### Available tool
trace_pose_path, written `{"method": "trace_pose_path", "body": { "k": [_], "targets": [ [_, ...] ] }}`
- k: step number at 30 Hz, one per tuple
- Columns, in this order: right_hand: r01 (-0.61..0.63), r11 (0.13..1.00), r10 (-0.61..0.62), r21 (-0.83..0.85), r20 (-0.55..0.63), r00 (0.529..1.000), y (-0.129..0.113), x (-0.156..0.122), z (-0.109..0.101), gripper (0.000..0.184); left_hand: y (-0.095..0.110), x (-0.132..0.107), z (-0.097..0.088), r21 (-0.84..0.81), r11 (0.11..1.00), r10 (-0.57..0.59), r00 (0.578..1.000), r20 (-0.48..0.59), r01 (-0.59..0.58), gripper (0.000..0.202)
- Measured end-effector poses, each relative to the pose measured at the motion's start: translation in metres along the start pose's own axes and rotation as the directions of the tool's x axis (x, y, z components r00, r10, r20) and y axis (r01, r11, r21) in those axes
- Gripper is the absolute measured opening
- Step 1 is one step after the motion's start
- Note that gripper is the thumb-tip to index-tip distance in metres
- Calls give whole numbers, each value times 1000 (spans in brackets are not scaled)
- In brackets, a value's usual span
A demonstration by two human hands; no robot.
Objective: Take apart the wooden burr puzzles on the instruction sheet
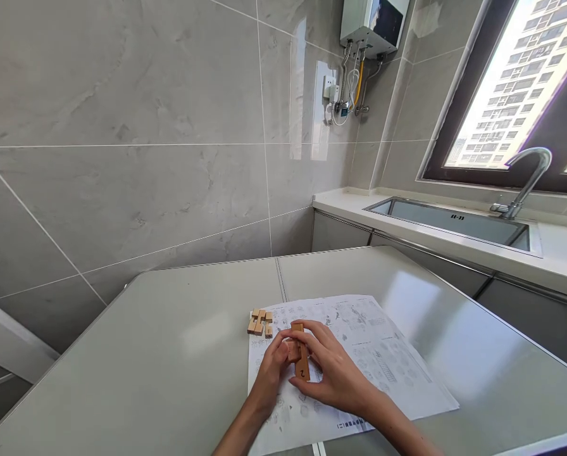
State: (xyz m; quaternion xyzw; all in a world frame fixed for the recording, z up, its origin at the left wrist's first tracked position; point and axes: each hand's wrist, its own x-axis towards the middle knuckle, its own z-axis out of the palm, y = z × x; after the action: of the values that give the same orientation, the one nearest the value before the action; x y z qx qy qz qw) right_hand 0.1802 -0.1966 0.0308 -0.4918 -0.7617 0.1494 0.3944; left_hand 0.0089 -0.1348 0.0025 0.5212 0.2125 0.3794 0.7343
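Both hands meet over the printed sheet. Between the thumb and fingers of my right hand [338, 370] is a long wooden puzzle block [302, 368] with a "2" on its near end. My left hand [269, 373] has its fingers closed around a second wooden puzzle block [293, 352], which sits crosswise against the left side of the first. Fingers cover much of where the two blocks meet, so I cannot tell how they fit. Left of the hands, several notched wooden puzzle pieces [259, 327] lie grouped at the sheet's upper left corner.
The printed paper sheet [378, 361], with small diagrams, lies on a pale folding table [193, 354] with a seam. Tiled wall stands behind. At right are a counter with a sink [445, 220], a faucet [525, 183] and a window; a water heater [373, 25] hangs above.
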Motion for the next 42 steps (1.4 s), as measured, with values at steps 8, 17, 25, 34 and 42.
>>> {"method": "trace_pose_path", "body": {
  "k": [8,17,25,34,42],
  "targets": [
    [-38,996,41,-83,35,999,21,-12,-5,81,6,-4,4,-38,996,-84,996,27,85,55],
    [1,985,-8,-170,-41,999,36,-20,1,70,14,-5,15,195,978,-79,997,25,73,57],
    [30,981,-29,-193,7,1000,39,-22,-6,74,10,-10,27,396,918,38,996,-83,-2,44],
    [-240,970,241,29,-17,970,64,-23,-18,30,28,3,14,586,778,-15,939,-343,226,61],
    [-319,947,317,50,39,948,82,3,-6,33,12,22,-7,682,642,-139,928,-345,350,33]
  ]
}}
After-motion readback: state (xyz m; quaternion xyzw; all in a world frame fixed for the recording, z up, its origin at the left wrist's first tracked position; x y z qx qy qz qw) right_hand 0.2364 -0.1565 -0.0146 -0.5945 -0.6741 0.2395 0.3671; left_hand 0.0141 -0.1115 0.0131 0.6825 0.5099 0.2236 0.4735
